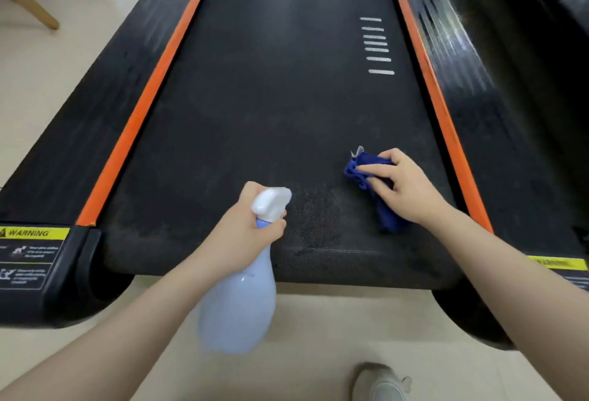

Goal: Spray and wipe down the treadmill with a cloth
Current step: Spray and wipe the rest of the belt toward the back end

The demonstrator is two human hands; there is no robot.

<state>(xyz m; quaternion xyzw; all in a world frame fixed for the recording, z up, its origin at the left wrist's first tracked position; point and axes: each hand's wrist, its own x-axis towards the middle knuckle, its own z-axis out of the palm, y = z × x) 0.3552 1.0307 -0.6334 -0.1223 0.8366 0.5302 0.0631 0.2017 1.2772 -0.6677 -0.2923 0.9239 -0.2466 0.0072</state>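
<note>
The treadmill's black belt (271,97) runs away from me between two orange side strips. My left hand (245,231) grips the neck of a pale blue spray bottle (239,305) with a white trigger head, held over the belt's near end, nozzle pointing forward and right. A speckled, damp-looking patch lies on the belt just past the nozzle. My right hand (404,187) presses a bunched dark blue cloth (366,168) flat on the belt near the right orange strip.
Black side rails flank the belt, with a yellow warning label (35,233) on the near left corner and another at the near right. Wooden chair legs (28,2) stand on the pale floor at far left. A light shoe (379,381) shows at the bottom.
</note>
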